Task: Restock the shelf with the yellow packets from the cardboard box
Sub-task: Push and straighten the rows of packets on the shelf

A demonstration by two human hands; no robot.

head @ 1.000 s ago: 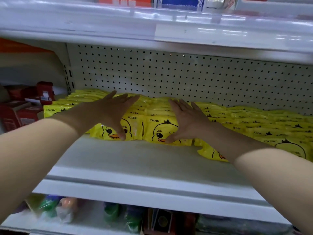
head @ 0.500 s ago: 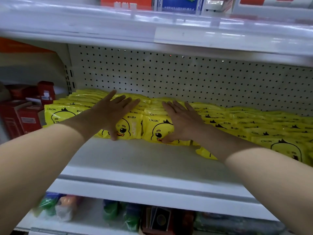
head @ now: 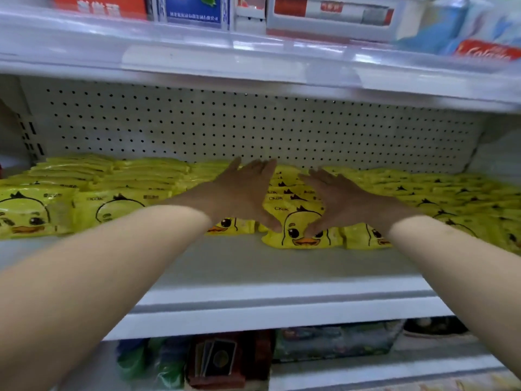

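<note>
Motion-blurred left hand (head: pixel 242 193) and right hand (head: pixel 338 198), fingers straight, press flat on yellow duck-printed plastic packets (head: pixel 301 231), partly hidden beneath them, on a white metal shelf (head: pixel 253 268) backed by perforated panel (head: pixel 253 128)

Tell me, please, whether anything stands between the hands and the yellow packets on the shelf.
Nothing visible does: the left hand and right hand rest flat on the yellow packets, with bare shelf in front.

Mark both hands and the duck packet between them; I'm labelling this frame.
left hand (head: pixel 241 193), head view, back of hand.
right hand (head: pixel 339 200), head view, back of hand.
duck packet (head: pixel 296 221), head view, duck's forehead.
</note>
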